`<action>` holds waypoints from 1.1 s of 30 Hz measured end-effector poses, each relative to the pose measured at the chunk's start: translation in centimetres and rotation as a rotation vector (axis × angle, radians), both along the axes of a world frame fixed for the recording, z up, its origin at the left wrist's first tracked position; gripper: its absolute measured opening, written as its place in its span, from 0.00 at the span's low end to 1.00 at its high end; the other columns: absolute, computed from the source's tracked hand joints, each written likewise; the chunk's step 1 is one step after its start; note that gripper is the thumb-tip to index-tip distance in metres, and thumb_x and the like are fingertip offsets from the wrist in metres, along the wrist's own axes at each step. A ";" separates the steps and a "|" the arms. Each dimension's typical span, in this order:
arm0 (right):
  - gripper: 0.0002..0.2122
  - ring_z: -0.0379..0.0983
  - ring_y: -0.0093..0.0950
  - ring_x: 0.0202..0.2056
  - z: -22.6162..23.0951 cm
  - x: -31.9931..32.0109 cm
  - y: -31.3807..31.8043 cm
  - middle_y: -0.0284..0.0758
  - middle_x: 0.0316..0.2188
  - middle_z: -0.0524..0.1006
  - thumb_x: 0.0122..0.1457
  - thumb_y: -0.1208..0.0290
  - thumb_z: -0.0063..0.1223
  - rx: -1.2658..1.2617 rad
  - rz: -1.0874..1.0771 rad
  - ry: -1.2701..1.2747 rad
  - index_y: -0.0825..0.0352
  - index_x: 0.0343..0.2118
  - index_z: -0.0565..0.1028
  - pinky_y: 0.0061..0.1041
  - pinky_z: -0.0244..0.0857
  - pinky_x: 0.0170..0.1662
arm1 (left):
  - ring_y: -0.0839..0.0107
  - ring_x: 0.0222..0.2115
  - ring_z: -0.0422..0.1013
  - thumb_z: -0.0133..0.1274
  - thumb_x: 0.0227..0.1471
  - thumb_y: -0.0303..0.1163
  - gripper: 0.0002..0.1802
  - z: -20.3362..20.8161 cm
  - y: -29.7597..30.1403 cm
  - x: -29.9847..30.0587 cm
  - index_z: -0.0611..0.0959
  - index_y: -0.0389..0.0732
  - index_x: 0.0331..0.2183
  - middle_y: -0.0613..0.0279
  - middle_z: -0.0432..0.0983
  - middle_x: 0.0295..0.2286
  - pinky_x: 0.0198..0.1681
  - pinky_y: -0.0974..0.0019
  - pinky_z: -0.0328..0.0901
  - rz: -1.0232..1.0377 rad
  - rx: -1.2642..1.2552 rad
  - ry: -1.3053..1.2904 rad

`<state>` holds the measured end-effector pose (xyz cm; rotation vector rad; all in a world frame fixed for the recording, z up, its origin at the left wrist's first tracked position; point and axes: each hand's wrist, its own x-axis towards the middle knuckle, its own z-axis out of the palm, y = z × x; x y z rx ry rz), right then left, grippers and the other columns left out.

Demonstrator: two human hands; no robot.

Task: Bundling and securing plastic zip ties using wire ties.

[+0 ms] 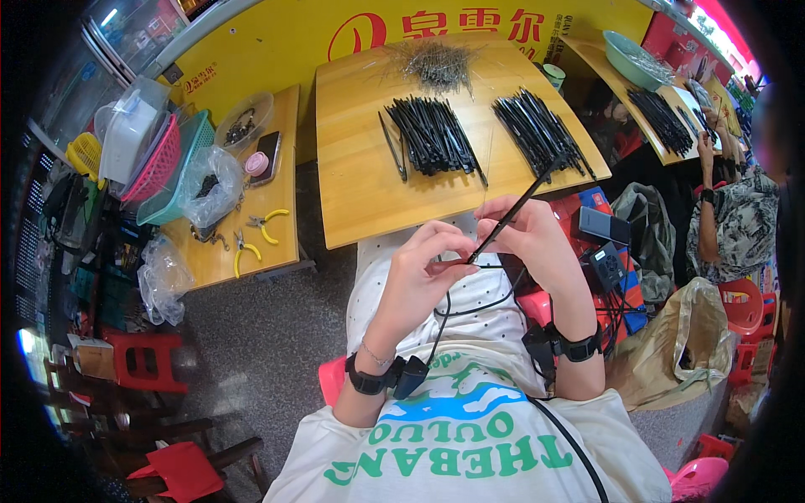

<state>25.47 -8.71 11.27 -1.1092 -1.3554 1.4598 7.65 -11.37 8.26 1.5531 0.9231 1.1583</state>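
Observation:
A slim black stick (526,196) slants up and to the right in front of my body. Its lower end is pinched between the fingertips of my left hand (426,261). My right hand (524,235) is closed around the stick just above that, fingers curled close to the left ones. A thin wire (487,178) rises from beside the right fingertips; what holds its lower end is hidden. Beyond my hands, on the wooden table (360,201), lie two bundles of similar sticks, a left bundle (432,136) and a right bundle (541,130). Behind them is a heap of thin wires (436,67).
A side table (281,168) at left carries yellow-handled pliers (268,225), a phone (267,158), a plastic bag (210,180) and baskets (157,168). Near my right are a black boxy device (604,267) with cables and a sack (679,344). Another person (738,218) sits at the far right.

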 end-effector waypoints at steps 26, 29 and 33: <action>0.10 0.70 0.22 0.40 -1.1 -2.1 0.1 0.40 0.44 0.70 0.51 0.84 0.55 0.330 -0.359 0.194 0.75 0.38 0.74 0.20 0.73 0.39 | 0.69 0.39 0.74 0.53 0.51 0.19 0.15 -0.7 0.0 1.1 0.74 0.29 0.43 0.55 0.76 0.38 0.43 0.71 0.68 0.151 -0.129 -0.159; 0.10 0.72 0.21 0.35 -0.8 -2.1 -0.1 0.38 0.38 0.75 0.50 0.85 0.55 0.284 -0.345 0.160 0.75 0.37 0.74 0.20 0.73 0.37 | 0.70 0.38 0.75 0.55 0.50 0.20 0.15 -0.7 0.0 0.9 0.75 0.30 0.42 0.55 0.77 0.37 0.40 0.72 0.70 0.140 -0.132 -0.138; 0.13 0.73 0.21 0.34 -0.5 -2.3 -0.3 0.38 0.35 0.77 0.50 0.86 0.55 0.255 -0.329 0.191 0.73 0.40 0.70 0.20 0.72 0.37 | 0.72 0.32 0.76 0.57 0.50 0.23 0.14 -0.2 0.0 0.8 0.77 0.30 0.40 0.56 0.77 0.32 0.34 0.73 0.71 0.186 -0.220 -0.154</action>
